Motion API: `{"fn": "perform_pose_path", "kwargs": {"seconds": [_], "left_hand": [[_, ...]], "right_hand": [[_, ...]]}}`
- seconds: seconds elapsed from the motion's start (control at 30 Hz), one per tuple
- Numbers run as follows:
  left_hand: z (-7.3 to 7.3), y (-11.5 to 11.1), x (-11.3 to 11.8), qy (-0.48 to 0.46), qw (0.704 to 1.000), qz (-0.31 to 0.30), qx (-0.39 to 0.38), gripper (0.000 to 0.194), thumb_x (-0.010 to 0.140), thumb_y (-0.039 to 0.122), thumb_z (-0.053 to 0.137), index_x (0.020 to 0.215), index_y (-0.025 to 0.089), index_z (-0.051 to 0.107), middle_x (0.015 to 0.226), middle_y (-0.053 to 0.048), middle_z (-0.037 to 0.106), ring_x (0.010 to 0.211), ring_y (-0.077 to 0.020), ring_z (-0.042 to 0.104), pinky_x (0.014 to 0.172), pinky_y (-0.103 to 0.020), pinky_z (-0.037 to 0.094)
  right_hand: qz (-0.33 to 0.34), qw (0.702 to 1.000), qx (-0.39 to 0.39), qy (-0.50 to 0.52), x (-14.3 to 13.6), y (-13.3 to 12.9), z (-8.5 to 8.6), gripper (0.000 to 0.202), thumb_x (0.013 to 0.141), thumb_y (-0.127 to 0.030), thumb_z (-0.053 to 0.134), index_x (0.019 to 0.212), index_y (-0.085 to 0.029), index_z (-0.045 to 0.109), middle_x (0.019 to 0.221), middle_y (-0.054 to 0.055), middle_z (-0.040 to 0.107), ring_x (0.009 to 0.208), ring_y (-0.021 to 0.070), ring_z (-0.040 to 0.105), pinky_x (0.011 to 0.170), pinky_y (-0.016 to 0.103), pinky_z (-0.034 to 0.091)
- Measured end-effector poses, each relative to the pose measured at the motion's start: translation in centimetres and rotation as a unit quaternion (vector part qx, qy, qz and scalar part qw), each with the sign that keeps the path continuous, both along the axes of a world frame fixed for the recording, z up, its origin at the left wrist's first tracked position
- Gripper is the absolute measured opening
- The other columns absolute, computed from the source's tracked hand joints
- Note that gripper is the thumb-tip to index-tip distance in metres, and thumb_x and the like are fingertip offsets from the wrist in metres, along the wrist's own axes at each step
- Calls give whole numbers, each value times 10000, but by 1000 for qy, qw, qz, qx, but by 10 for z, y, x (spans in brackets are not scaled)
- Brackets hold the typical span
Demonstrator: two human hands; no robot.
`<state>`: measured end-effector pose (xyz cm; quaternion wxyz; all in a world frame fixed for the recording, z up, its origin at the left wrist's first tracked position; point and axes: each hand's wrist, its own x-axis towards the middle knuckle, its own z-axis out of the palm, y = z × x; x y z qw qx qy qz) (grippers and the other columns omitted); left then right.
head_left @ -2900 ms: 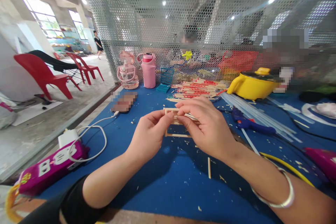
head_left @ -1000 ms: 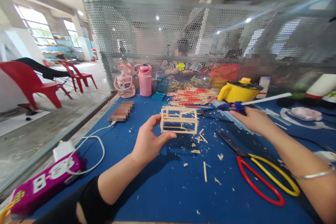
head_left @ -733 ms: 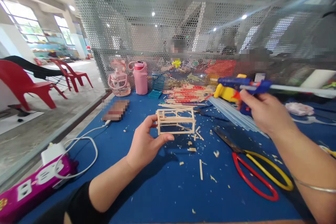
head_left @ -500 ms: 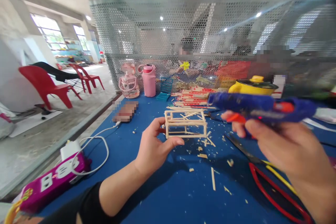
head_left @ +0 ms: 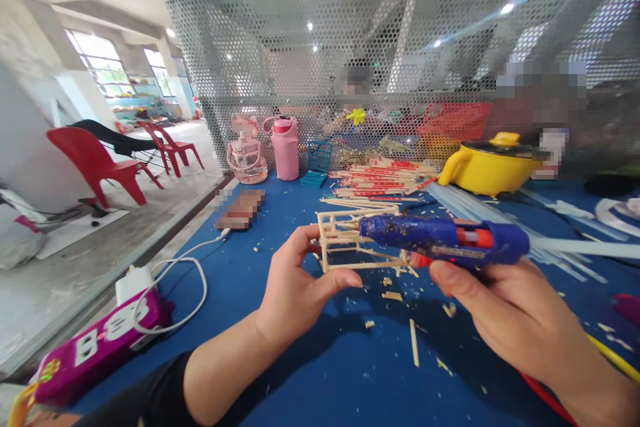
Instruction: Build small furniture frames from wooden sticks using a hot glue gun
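My left hand point(head_left: 305, 280) grips the left end of a small box-shaped frame of wooden sticks point(head_left: 367, 265), thumb below and fingers behind it. In my right hand point(head_left: 505, 307) is a blue hot glue gun point(head_left: 410, 235) with a red trigger, a pale glue stick point(head_left: 585, 247) reaching out of its back. Its nozzle points left and lies over the upper part of the frame; whether it touches the wood I cannot tell. The gun's body covers the frame's upper right. My right fingers wrap the handle, mostly hidden behind the gun.
Chopsticks in red wrappers point(head_left: 385, 177) lie in a pile behind the frame. Clear glue sticks point(head_left: 480, 207) and a yellow pot point(head_left: 493, 170) are at the right. Pink bottles point(head_left: 286, 152), a phone point(head_left: 241, 209) and a purple power strip point(head_left: 103, 340) are at the left. Wood scraps point(head_left: 414, 341) litter the blue tabletop.
My right hand has brought the glue gun left and down, so its nozzle is over the stick frame. My left hand keeps its hold, with the frame slightly tilted.
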<state>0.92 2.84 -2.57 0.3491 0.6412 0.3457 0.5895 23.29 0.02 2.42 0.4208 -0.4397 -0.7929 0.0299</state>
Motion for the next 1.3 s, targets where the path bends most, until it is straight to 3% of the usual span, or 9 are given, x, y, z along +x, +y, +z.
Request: {"fn": "perform_pose_path", "kwargs": {"seconds": [0.2,0.4,0.6,0.77,0.93,1.07,1.3], "left_hand": [[1,-1,0,20,1000,11,13,554,616,465,806,1058,195,609,990,-53,708,847,-168,626,805,-266,488],[1,0,0,18,999,16,29,549,612,452,811,1058,198,615,969,-38,713,821,-147,629,785,-248,497],[0,1,0,16,999,13,38,531,614,451,808,1047,209,617,958,-24,714,811,-139,628,781,-241,500],[0,2,0,14,999,5,32,511,624,431,811,1047,221,614,976,-18,713,834,-142,633,800,-248,495],[0,1,0,18,999,9,33,520,614,448,811,1039,221,617,967,-15,712,826,-140,625,799,-248,489],[-1,0,-1,15,999,1,28,525,619,430,813,1057,223,610,994,-22,711,855,-151,636,818,-258,494],[-1,1,-1,22,999,3,29,513,627,430,810,1057,235,611,1009,-27,714,879,-172,643,829,-282,497]], "right_hand": [[-8,1000,11,-15,-2,-2,0,250,896,-373,522,1051,-314,709,825,22,752,760,227,705,855,359,569],[-30,999,15,-17,-4,-2,1,250,885,-432,514,857,-292,719,798,23,752,709,237,697,835,369,569],[-34,999,10,-25,-5,-3,0,275,897,-420,498,1008,-310,724,807,24,753,768,247,705,809,370,571],[-44,999,11,-15,-3,-4,-1,259,882,-415,529,942,-273,737,884,41,759,825,251,706,857,378,556],[-56,998,17,7,-3,-4,-1,255,878,-410,539,937,-257,734,795,47,740,818,254,694,901,407,531],[-41,999,20,-2,-6,-2,0,264,877,-408,538,970,-252,730,752,49,725,763,257,692,842,419,549],[-35,999,19,-13,-8,-3,-1,218,890,-372,518,951,-286,708,819,27,734,841,254,696,851,411,550]]}}
